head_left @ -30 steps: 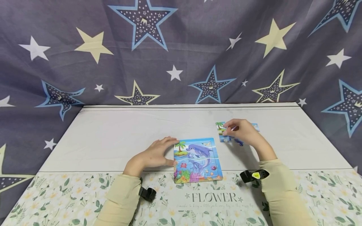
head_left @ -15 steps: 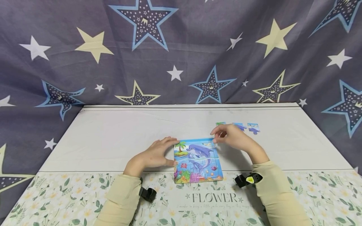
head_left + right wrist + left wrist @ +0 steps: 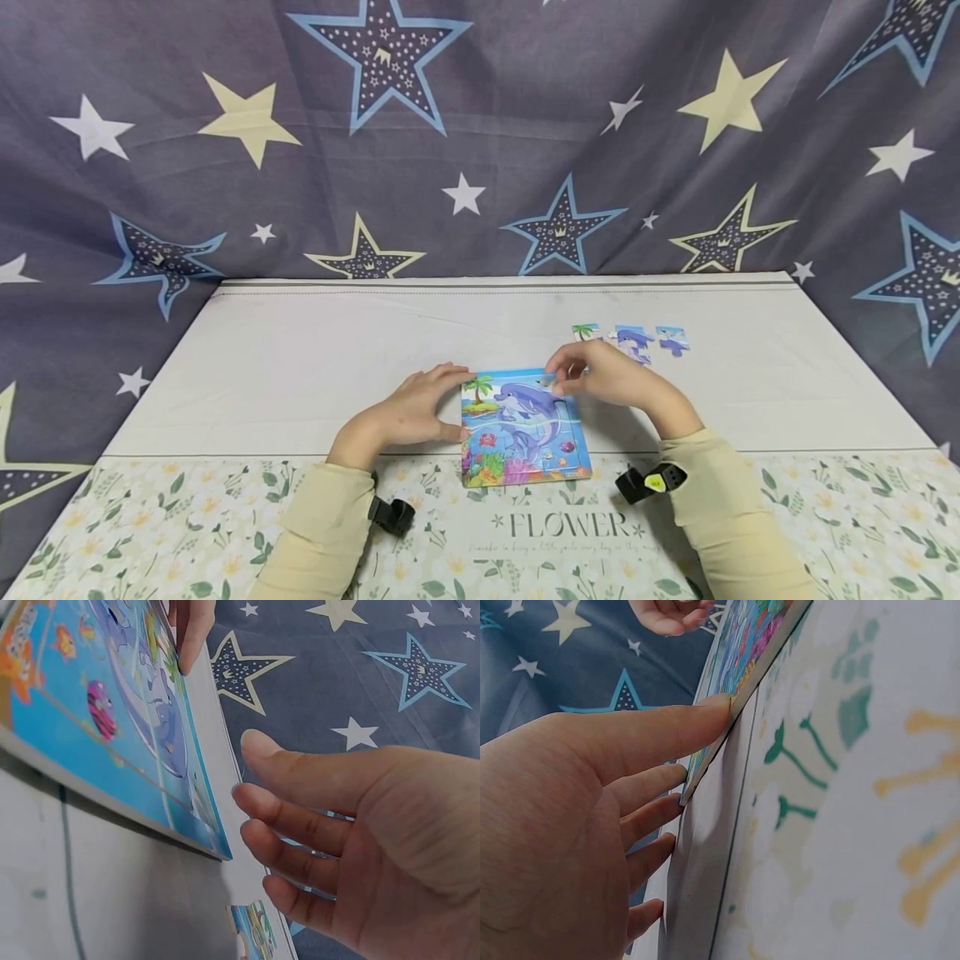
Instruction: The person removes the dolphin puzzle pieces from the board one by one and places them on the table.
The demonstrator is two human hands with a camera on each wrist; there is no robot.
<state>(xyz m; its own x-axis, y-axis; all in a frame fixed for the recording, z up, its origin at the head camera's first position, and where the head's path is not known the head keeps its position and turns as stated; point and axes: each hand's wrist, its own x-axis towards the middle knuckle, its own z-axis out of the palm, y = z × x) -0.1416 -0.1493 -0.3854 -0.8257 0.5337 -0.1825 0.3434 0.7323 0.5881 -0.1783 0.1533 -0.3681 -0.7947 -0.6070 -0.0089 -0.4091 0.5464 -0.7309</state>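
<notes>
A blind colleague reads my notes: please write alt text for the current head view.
A person's left hand touches the left edge of a dolphin puzzle board; the right hand is at its far right corner, with loose puzzle pieces beyond.

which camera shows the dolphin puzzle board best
The head view: nearly the whole puzzle board shows from above. The left wrist view catches only a narrow slanted strip; the right wrist view, a steeply angled part cut off by the frame.

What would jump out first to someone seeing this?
Probably the dark curtain with big stars, filling the background. Then the bright dolphin puzzle on the table, with the left hand at its left edge and the right hand by its far right corner; loose pieces lie farther back, to the right.
</notes>
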